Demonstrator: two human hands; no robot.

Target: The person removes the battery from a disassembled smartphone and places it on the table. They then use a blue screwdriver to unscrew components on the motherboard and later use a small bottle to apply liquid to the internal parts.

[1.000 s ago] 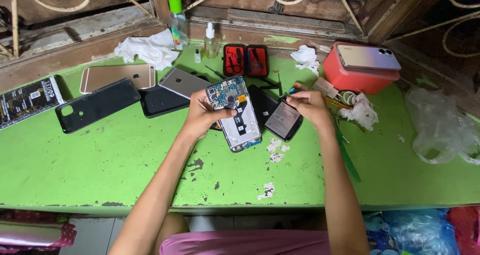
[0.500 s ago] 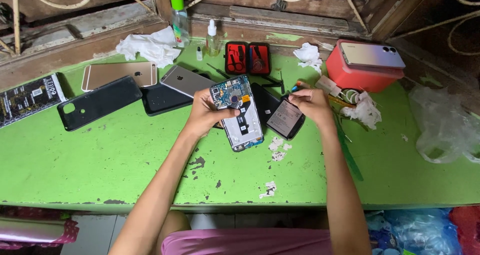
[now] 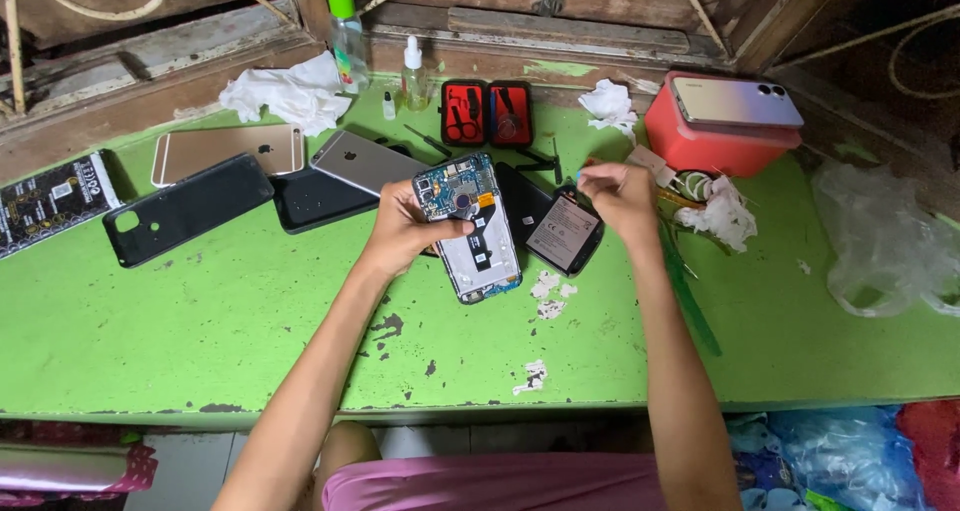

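Your left hand (image 3: 405, 233) gripped the opened phone (image 3: 470, 226) by its upper left edge, thumb laid across the exposed board, so the body lay flat on the green bench (image 3: 200, 321) with its inner side up and steady under you. It sat near the middle of the bench, just left of the loose battery (image 3: 562, 233), which rested on a dark back cover (image 3: 530, 206) beside it. Your right hand (image 3: 622, 196) hovered above that battery with the fingers (image 3: 600, 178) pinched together, as if on something small; a speck of blue showed at the tips, but I could not tell what it was or whether anything was truly held.

The other phones were pushed back out of the working patch: a black case (image 3: 185, 221), a gold phone (image 3: 228, 151) and a grey phone (image 3: 365, 161) face down, so that the space in front of you stayed free. The open red tool case (image 3: 487, 113) and the small dropper bottle (image 3: 413, 76) stood at the rear, within reach. A pale phone (image 3: 735, 101) lay on top of the red box (image 3: 715, 143), off the bench surface.

The palm of your left hand covered part of the board, and your right wrist hid whatever lay by the box's near corner. The item at the far left (image 3: 50, 201) was cut off by the frame edge.
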